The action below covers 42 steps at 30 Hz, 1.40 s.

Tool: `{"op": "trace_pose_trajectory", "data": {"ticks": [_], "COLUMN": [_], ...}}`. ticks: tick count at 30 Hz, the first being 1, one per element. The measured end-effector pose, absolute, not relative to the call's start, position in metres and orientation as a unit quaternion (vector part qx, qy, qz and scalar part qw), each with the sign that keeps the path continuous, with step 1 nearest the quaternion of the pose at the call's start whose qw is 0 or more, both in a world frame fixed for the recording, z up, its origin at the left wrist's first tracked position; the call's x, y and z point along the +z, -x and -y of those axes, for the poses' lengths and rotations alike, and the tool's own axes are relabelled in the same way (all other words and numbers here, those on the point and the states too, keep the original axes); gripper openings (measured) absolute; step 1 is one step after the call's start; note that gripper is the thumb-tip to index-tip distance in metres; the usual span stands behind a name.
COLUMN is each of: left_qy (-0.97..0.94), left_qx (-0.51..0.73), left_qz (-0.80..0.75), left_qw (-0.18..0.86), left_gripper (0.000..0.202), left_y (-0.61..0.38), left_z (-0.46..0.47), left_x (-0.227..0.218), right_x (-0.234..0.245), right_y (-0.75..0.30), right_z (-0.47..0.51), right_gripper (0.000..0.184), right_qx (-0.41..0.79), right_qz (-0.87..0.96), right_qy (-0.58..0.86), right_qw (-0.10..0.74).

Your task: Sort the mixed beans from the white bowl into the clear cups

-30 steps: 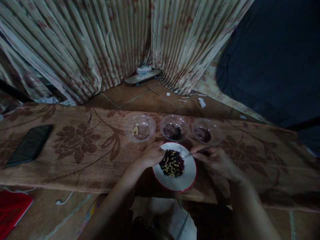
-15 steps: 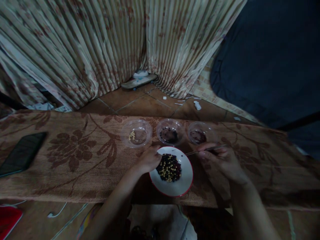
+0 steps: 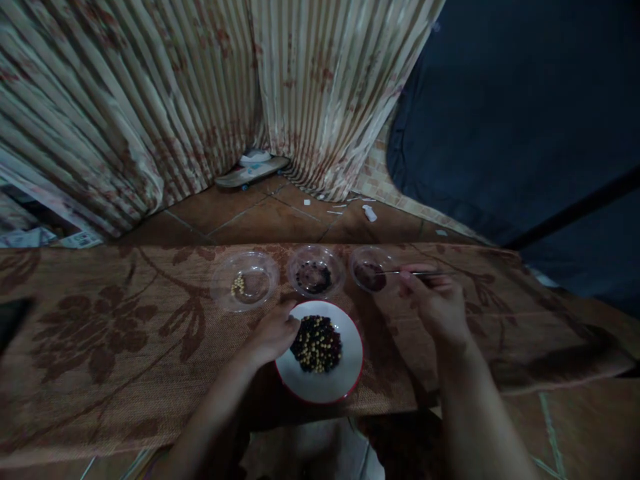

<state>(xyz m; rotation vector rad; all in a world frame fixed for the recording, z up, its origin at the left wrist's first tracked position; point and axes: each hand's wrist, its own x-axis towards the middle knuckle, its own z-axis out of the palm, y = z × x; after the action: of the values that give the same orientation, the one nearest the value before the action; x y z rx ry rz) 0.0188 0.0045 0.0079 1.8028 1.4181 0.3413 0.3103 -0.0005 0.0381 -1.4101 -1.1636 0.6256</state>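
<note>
My left hand (image 3: 275, 331) is closed on the upper left rim of a white bowl with a red edge (image 3: 345, 373). Mixed black, yellow and dark red beans (image 3: 317, 343) lie heaped inside it. Thin metal tweezers (image 3: 393, 272) are pinched in my right hand (image 3: 435, 300). Their tip is over the right clear plastic bowl (image 3: 356, 257), which contains dark red beans (image 3: 370, 275); whether a bean is gripped is too small to tell. Black beans (image 3: 320, 279) are in the middle clear bowl (image 3: 295, 257). Some yellow beans (image 3: 237, 285) sit in the left clear bowl (image 3: 260, 290).
A brown flower-patterned cloth (image 3: 125, 320) covers the narrow table. At the left edge lies a dark phone (image 3: 13, 320), partly out of view. Beyond the table are a skateboard (image 3: 255, 172) on the tiled floor, striped curtains (image 3: 200, 100) and scattered white scraps (image 3: 369, 212).
My right hand has moved the tweezers from the white bowl's rim to the right clear bowl. My left hand keeps its hold on the white bowl. The whole view has shifted.
</note>
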Motion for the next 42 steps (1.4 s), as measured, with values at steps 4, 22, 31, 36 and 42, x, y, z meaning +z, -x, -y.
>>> {"op": "trace_pose_trajectory", "data": {"ticks": [4, 22, 31, 36, 42], "left_qy": [-0.715, -0.718, -0.715, -0.715, -0.710], "left_qx": [0.130, 0.149, 0.140, 0.136, 0.148], "left_qz": [-0.556, -0.539, -0.550, -0.549, -0.545], "left_qw": [0.404, 0.415, 0.409, 0.412, 0.420], "left_gripper": [0.027, 0.024, 0.027, 0.025, 0.025], "left_y": [-0.019, -0.019, -0.020, -0.019, -0.019], "left_z": [-0.004, -0.002, -0.003, -0.003, -0.004], "left_x": [0.006, 0.007, 0.004, 0.004, 0.003], "right_x": [0.051, 0.042, 0.040, 0.047, 0.046], "right_y": [-0.296, -0.271, -0.275, -0.275, -0.277], "right_z": [0.017, 0.022, 0.021, 0.021, 0.021], "right_gripper": [0.018, 0.027, 0.024, 0.024, 0.024], "right_qx": [0.404, 0.467, 0.459, 0.446, 0.454], "right_qz": [0.571, 0.662, 0.655, 0.640, 0.650], "right_qy": [0.522, 0.516, 0.526, 0.533, 0.519], "right_qw": [0.488, 0.277, 0.289, 0.329, 0.318]}}
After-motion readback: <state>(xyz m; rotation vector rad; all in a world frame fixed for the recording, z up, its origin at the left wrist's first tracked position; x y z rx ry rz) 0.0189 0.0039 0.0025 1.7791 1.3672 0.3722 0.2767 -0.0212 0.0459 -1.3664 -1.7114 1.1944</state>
